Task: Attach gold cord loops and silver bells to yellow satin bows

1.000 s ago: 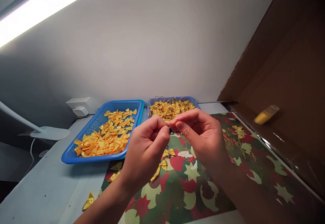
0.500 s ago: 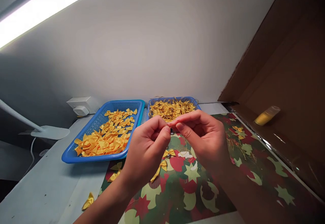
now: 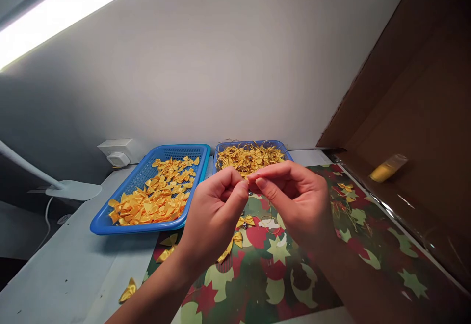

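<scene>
A left hand point(image 3: 217, 211) and right hand point(image 3: 300, 204) meet at the fingertips over a patterned mat point(image 3: 253, 285), thumbs near forefingers; whether they pinch anything cannot be told. Loose yellow bows point(image 3: 150, 206) fill much of a blue basket point(image 3: 140, 229) at left; a smaller basket point(image 3: 289, 156) behind holds corded bows point(image 3: 250, 156). Open mat lies between the forearms; a brown cardboard wall point(image 3: 415, 93) bounds the right.

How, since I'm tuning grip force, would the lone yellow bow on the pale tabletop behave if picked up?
The yellow bow is probably light, being thin folded ribbon. Its sheen suggests it may slip; its raised folds suggest springiness.
</scene>
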`<state>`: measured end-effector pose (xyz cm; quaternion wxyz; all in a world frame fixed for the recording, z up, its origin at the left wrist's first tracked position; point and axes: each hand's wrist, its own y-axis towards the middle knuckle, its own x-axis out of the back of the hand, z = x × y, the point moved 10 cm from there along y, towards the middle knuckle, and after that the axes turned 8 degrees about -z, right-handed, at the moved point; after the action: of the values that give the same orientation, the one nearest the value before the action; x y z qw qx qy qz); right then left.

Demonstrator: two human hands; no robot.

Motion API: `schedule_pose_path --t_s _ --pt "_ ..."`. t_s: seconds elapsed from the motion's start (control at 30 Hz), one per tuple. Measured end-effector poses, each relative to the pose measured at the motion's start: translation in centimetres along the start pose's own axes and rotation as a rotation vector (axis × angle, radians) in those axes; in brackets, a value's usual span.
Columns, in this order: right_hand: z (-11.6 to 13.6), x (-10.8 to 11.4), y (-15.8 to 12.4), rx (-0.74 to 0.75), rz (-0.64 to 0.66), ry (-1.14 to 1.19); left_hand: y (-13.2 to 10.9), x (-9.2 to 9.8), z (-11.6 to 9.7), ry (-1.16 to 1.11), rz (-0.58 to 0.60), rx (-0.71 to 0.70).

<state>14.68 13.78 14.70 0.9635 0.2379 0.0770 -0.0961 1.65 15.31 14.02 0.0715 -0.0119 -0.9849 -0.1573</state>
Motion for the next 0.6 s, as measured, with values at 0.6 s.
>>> schedule_pose_path --t_s 0.6 --pt "0.22 -0.21 -0.27 0.027 0.019 -0.002 -0.05 0.12 0.38 0.014 -0.008 0.024"
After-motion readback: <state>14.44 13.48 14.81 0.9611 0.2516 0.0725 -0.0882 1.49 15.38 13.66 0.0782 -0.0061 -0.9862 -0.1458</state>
